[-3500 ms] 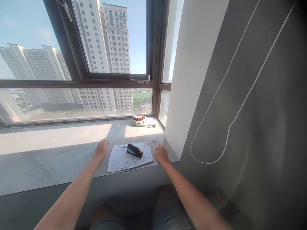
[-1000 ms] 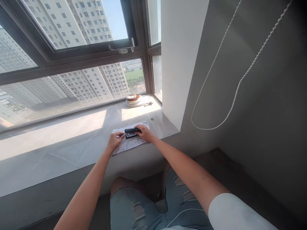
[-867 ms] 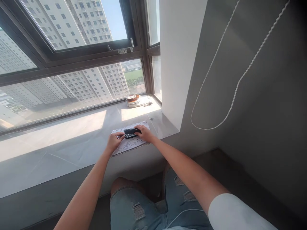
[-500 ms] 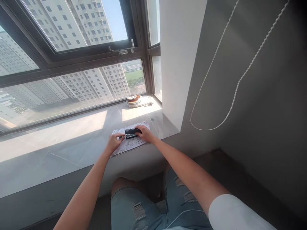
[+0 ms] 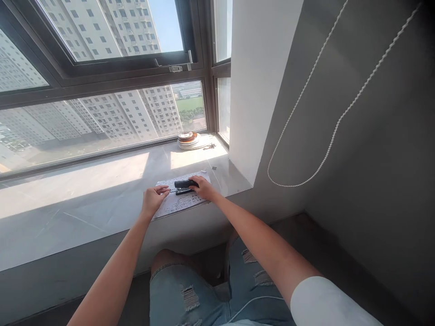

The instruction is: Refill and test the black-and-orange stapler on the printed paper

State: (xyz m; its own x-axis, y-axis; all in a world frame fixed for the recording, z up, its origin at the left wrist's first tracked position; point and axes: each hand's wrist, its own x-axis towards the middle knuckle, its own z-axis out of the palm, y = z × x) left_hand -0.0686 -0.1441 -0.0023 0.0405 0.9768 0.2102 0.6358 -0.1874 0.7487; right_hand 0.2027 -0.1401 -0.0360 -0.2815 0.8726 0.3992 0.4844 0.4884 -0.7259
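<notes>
A black stapler (image 5: 185, 184) lies over sheets of handwritten paper (image 5: 173, 207) on the windowsill, its upper arm raised from the base at the left end. My right hand (image 5: 203, 187) is closed around its right end. At the left end, my left hand (image 5: 154, 199) pinches the end of a thin metal part of the stapler between thumb and forefinger. That part sticks out from between the stapler's arm and base; its exact shape is too small to tell. A small grey strip, perhaps staples (image 5: 214, 168), lies just beyond the paper.
A stack of plates or discs (image 5: 188, 139) stands in the sill's far corner, with small dark items, perhaps keys (image 5: 209, 146), beside it. The window frame (image 5: 200, 74) rises behind. A white bead chain (image 5: 288, 185) hangs at the right. My knees are below the sill's edge.
My left hand has moved left, away from the stapler, and more of the thin metal part shows between them. My right hand stays on the stapler. The view has shifted slightly.
</notes>
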